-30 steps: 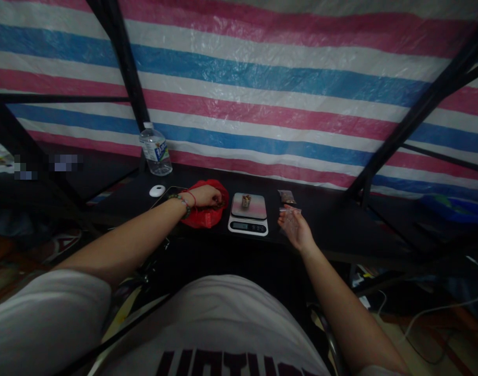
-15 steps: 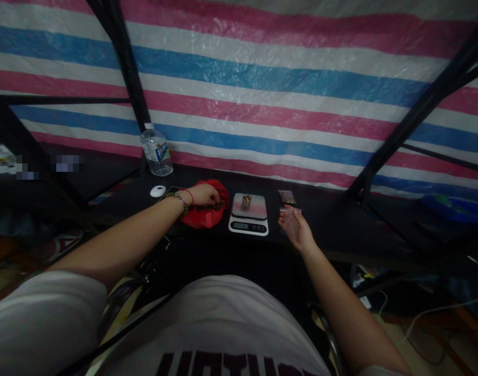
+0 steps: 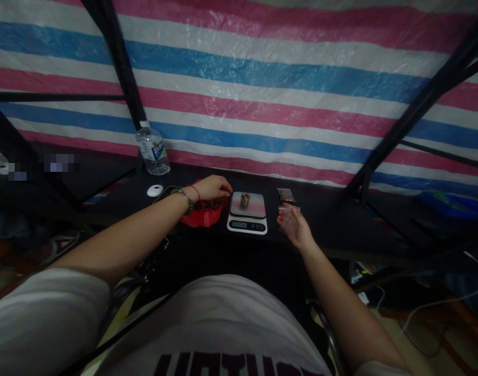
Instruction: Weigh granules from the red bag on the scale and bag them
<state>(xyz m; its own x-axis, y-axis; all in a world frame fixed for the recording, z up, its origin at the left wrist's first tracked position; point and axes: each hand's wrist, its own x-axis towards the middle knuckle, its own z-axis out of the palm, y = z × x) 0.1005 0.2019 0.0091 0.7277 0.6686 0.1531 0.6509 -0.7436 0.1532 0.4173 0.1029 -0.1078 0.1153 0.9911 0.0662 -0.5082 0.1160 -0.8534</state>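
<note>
My left hand (image 3: pixel 214 187), with a beaded bracelet and a red cord at the wrist, is over the right rim of a red plastic bag (image 3: pixel 202 218). Its fingers are pinched together; whatever they hold is too small to make out. Dark brown small pieces (image 3: pixel 213 203) lie inside the red bag. Just right of it stands a white kitchen scale (image 3: pixel 247 211), bearing a small clear cup (image 3: pixel 245 200) of brownish pieces. On the far side of the scale, my right hand (image 3: pixel 296 230) holds a small clear zip bag (image 3: pixel 289 220) against its palm and fingers.
Behind my right hand lies a filled small bag (image 3: pixel 286 195) on the black table (image 3: pixel 333 219). A large clear bottle (image 3: pixel 153 151) and a white mouse (image 3: pixel 155 190) stand at the left. Black metal posts (image 3: pixel 121 62) and a striped plastic sheet (image 3: pixel 254 99) bound the back.
My left hand has risen out of the red bag and moved right toward the scale. My right hand stays almost where it was, still holding the clear zip bag.
</note>
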